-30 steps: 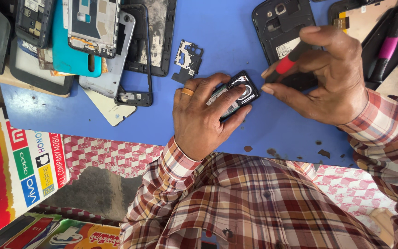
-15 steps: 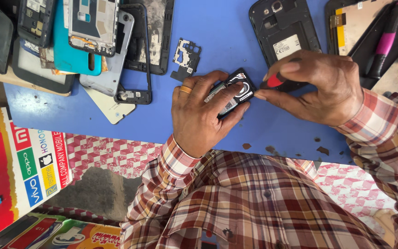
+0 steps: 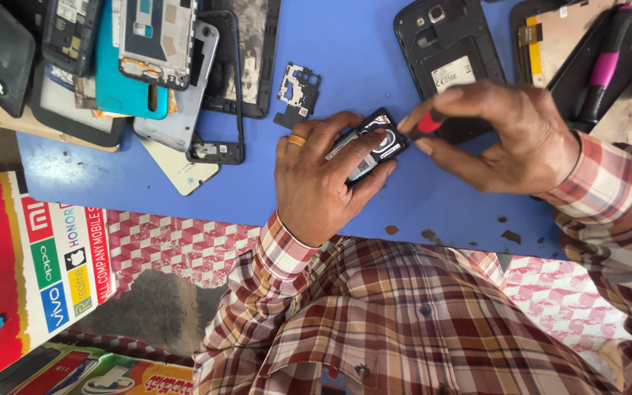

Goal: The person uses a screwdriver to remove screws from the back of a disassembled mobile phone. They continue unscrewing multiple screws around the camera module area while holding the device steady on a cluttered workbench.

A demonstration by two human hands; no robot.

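My left hand (image 3: 316, 183) clamps the small black phone part (image 3: 369, 145) on the blue desk (image 3: 360, 44). My right hand (image 3: 510, 139) pinches the red-handled screwdriver (image 3: 427, 123), tip at its edge. Unscrewing step, I judge; next needs steady pressure.

On the blue table (image 3: 360, 51) the left hand (image 3: 316, 183) grips a small black phone part (image 3: 369, 146). The right hand (image 3: 510, 139), at its three o'clock, pinches a red-handled screwdriver (image 3: 427, 123) whose tip meets the part's upper corner (the tip itself is hidden). A black phone shell (image 3: 448, 58) lies at one o'clock, and stacked phone frames (image 3: 148, 66) lie at ten.
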